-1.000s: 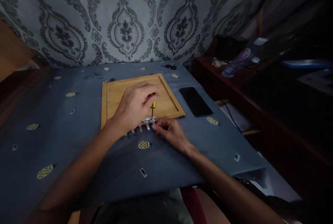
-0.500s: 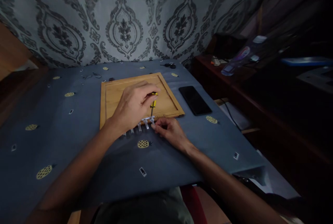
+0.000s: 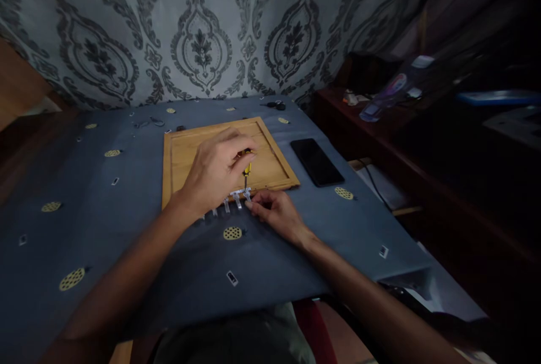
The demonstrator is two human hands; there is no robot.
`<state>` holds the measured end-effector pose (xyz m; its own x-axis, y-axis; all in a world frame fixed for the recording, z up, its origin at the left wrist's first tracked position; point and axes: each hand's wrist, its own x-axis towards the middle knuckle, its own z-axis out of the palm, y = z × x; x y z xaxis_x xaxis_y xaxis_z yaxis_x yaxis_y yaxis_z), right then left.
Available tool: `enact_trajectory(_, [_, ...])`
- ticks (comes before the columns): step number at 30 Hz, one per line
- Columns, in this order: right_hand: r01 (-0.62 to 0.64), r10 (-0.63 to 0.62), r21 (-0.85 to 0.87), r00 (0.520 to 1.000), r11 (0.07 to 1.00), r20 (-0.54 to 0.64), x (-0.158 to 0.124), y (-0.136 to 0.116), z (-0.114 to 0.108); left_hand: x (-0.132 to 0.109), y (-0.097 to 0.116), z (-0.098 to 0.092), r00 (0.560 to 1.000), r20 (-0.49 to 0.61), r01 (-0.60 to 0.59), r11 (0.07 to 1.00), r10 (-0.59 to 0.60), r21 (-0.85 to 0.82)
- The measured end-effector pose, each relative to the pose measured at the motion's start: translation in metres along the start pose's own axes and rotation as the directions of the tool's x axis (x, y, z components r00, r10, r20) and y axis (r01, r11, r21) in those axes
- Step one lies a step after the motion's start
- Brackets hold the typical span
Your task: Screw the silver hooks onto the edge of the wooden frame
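Note:
My left hand point(image 3: 220, 167) is closed around the yellow handle of a small screwdriver point(image 3: 247, 169), whose shaft points down. Its tip meets a clear plastic hook rack point(image 3: 237, 200) along the near edge of a framed wooden board point(image 3: 181, 155). Several hooks of the rack hang over that edge toward me, some partly behind my left wrist. My right hand point(image 3: 276, 212) rests on the cloth just right of the rack, its thumb and forefinger pinched on the end hook.
A black phone point(image 3: 316, 162) lies right of the board. Toward the back are dark keys point(image 3: 276, 105) and a thin looped item point(image 3: 150, 123) on the patterned tablecloth point(image 3: 139, 251). A plastic bottle point(image 3: 395, 91) leans on the dark red furniture at right.
The screwdriver handle tilts slightly less to the right, and the fingers of my left hand have shifted a little with it. My right hand stays at the end hook.

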<state>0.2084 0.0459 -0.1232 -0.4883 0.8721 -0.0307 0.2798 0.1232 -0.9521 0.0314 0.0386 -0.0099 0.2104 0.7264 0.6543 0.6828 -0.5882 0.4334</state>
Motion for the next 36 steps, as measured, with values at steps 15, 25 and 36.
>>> enact_trajectory(15, [-0.029, 0.029, 0.025, 1.000, 0.999, 0.008, -0.0008, -0.0021, 0.0003, 0.0010, -0.0022, -0.0007, 0.997, 0.047, 0.061, 0.998, -0.061, -0.002])
enact_trajectory(25, [-0.024, 0.024, 0.018, 1.000, 1.000, 0.001, -0.0001, -0.0019, 0.0003, 0.0001, -0.0002, -0.0014, 0.998, 0.034, 0.060, 0.998, -0.061, 0.029])
enact_trajectory(36, [-0.048, 0.048, 0.030, 0.999, 0.998, 0.004, -0.0009, -0.0029, 0.0002, 0.0003, 0.0006, -0.0011, 0.994, 0.076, 0.072, 0.997, -0.072, 0.014])
